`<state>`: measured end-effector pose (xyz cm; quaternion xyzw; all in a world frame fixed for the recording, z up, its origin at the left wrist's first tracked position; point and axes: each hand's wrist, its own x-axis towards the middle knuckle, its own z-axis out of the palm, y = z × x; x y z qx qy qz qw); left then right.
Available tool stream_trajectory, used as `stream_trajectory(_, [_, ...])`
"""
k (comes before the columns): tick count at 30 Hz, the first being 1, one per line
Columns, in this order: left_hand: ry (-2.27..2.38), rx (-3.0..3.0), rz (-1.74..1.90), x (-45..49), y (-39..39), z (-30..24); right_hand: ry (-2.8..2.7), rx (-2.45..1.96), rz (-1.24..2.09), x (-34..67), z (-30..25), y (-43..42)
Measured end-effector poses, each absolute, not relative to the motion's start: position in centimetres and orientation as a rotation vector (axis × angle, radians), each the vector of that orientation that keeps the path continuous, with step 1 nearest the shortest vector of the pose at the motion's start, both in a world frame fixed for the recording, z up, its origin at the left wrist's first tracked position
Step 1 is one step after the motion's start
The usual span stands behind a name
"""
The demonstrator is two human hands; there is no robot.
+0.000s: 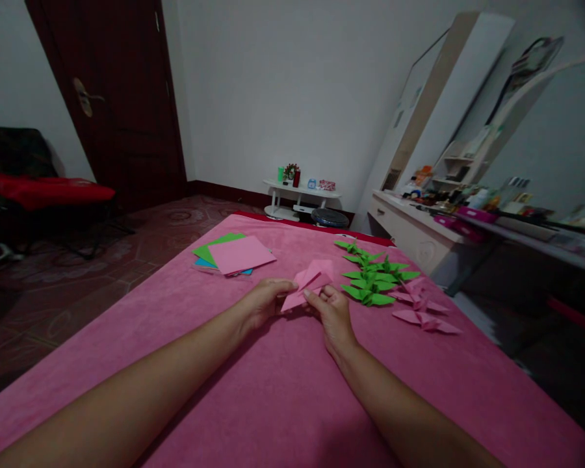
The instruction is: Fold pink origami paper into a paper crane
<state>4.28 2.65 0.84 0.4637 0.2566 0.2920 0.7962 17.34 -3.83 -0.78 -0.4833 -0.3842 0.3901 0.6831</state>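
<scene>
Between my two hands is a partly folded pink origami paper (316, 275), held just above the pink cloth. My left hand (268, 300) grips its left edge, thumb on top and the other fingers mostly hidden beneath. On the near right side my right hand (334, 313) pinches it, the thumb pressed onto a fold. Several green paper cranes (369, 281) sit in a cluster to the right. Close beside them are a few pink paper cranes (423, 312). A stack of square paper sheets (242, 255), pink on top with green and blue below, lies to the left.
The pink cloth (253, 403) covers the surface under my hands. Beyond its far edge stands a low white shelf (299, 190) with small items. A cluttered dressing table (419, 218) is at the right. At the left are a red-covered chair (43, 192) and a dark door (112, 97).
</scene>
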Motion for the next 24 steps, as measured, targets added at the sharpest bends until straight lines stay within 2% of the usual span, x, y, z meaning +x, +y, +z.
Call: stream_trajectory(24, [0.479, 0.879, 0.566, 4.03, 2.93, -0.14, -0.885, -1.034, 0.957, 17.55, -0.42, -3.93])
